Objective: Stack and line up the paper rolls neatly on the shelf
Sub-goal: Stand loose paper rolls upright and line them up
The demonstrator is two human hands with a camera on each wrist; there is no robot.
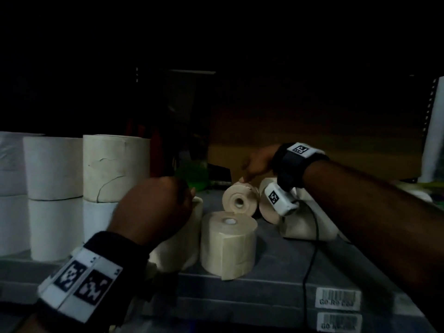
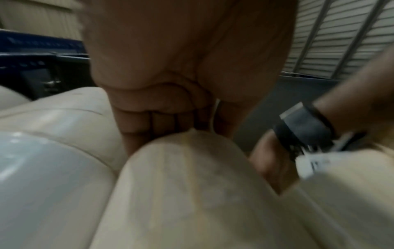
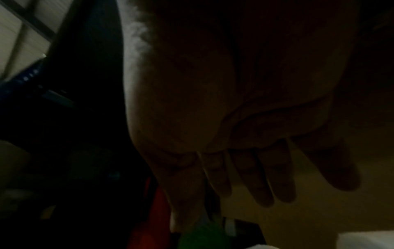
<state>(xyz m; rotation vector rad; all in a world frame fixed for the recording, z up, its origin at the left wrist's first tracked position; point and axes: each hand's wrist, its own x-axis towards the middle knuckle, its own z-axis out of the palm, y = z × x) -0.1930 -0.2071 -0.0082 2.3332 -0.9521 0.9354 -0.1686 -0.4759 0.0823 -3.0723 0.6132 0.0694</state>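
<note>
Cream paper rolls stand stacked two high at the left on a grey shelf. My left hand lies on top of an upright roll. In the left wrist view its fingers curl over that roll's far top edge. Beside it stands another upright roll. Behind that, a smaller roll lies on its side, core facing me. My right hand touches its top with straight fingers and holds nothing.
More loose rolls lie under my right wrist, where a black cable runs down over the shelf edge. White rolls fill the far left. A green object and a cardboard box sit at the dark back.
</note>
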